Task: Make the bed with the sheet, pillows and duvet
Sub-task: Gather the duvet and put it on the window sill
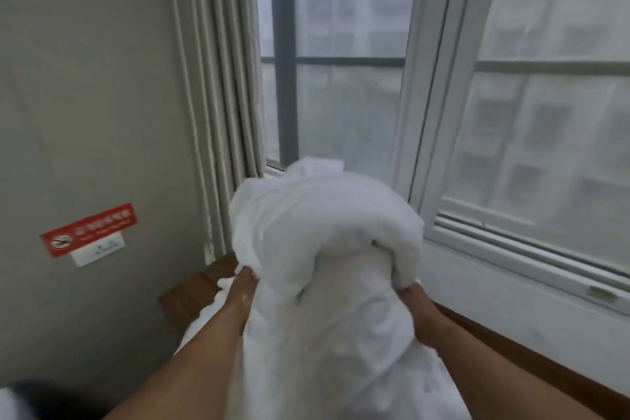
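A bulky white bundle of bedding [327,249], thick like a duvet or a pillow in its cover, is lifted in front of me with its top folded over. My left hand [243,290] grips its left side, fingers dug into the fabric. My right hand [417,307] grips the right side, partly hidden by the cloth. More white bedding [204,327] lies below, between my forearms. The frame is blurred by motion.
A dark wooden headboard or ledge [191,286] runs along the wall, below a red sign [88,230] and a white switch plate [99,251]. Beige curtains [218,95] hang left of the window [341,61]. A white window frame [511,249] stands close on the right.
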Motion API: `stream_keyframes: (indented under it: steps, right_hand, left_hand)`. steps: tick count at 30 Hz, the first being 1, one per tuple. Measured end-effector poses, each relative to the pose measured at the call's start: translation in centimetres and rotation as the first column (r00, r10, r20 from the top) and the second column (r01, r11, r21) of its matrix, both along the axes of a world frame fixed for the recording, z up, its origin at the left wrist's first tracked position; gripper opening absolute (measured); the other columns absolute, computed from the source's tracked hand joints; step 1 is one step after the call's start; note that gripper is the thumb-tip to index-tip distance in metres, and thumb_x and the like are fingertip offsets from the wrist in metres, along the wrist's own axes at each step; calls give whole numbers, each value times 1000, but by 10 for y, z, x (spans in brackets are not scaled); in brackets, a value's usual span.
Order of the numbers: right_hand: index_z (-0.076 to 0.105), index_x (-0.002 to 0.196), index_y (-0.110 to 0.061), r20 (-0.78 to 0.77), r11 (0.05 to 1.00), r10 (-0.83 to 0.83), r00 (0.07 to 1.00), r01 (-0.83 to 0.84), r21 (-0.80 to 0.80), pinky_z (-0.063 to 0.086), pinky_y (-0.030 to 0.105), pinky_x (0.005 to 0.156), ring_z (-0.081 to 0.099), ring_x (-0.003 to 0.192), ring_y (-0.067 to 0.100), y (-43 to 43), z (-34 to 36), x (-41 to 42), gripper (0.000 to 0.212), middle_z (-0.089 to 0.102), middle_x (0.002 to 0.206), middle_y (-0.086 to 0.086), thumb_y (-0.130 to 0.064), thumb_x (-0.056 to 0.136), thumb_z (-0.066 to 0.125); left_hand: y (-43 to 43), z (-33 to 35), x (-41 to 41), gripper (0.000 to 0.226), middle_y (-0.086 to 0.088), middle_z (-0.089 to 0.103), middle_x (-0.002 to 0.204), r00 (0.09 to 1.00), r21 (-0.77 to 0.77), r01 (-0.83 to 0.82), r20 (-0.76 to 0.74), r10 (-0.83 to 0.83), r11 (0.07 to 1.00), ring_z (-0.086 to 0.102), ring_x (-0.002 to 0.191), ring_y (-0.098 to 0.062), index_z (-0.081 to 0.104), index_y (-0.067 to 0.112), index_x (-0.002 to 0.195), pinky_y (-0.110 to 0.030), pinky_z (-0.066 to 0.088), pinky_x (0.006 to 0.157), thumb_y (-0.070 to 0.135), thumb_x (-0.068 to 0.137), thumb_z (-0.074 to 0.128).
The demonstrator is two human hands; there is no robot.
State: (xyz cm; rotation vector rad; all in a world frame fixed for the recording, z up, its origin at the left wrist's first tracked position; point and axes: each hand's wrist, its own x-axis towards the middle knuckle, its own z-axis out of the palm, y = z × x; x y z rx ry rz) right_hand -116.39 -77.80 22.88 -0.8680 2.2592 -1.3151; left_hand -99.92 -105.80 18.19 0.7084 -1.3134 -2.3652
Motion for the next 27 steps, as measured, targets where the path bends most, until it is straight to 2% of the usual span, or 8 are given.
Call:
stream_keyframes:
  steps: [2,4,7,10,12,14,18,27]
  right_hand:
    - [62,123,-18,-8,982,-47,999,48,181,46,36,99,59,114,21,5,-17,-1,33,63,120,1,-27,92,70]
    - [63,117,-25,-38,956,-148,988,153,252,52,40,93,63,102,17,18,-24,-6,38,66,114,-5,-28,82,75]
    - [37,135,-58,-49,976,-215,975,216,20,45,38,99,50,119,7,13,-6,-7,77,44,137,-19,-45,73,81]
    - [7,146,-65,-326,984,-89,941,134,120,29,38,114,20,142,5,-24,8,-3,114,11,160,-21,-74,58,79]
    - [5,153,-54,-334,970,18,943,64,233,15,41,123,2,152,15,-58,-2,3,127,-4,166,-4,-76,53,79]
    - [-3,154,-48,-268,912,151,952,-29,410,4,45,124,-14,152,24,-83,-35,13,139,-13,166,1,-81,46,78]
    - [-17,142,-65,-203,846,234,951,-96,525,17,63,117,-15,151,22,-97,-105,11,142,-18,162,-20,-88,34,72]
    - [-10,147,-62,-178,858,287,941,-170,484,18,46,122,-15,149,0,-116,-190,-68,138,-18,158,-31,-94,37,68]
  left_hand:
    - [-14,-11,-3,42,-20,62,125,924,-353,90,379,54,931,57,123,-37,61,0,125,-37,44,105,30,107,37]
    - [-28,-8,5,68,-14,49,141,752,-600,253,615,235,759,51,127,-39,29,10,151,-40,44,103,32,95,62]
    - [-48,34,4,83,-13,44,148,810,-711,106,467,355,695,52,124,-35,22,32,155,-43,47,102,27,86,66]
    - [-40,70,-16,85,3,18,164,933,-909,156,264,244,386,22,148,-20,23,56,148,-43,23,120,67,72,58]
    - [-19,67,-34,94,16,1,165,921,-920,374,384,73,116,0,153,-17,11,67,143,-55,11,120,95,60,45]
    - [-12,38,-41,96,17,-10,164,778,-771,627,617,115,-109,-15,152,-22,-4,70,141,-72,3,112,101,58,33]
    - [-42,-41,-33,88,13,-27,162,632,-611,772,708,314,-174,-27,148,-24,-20,67,139,-81,-6,100,99,67,18]
    - [-106,-138,-80,88,21,-23,160,660,-641,749,700,273,-166,-16,151,-16,-20,66,141,-78,-9,101,103,64,5]
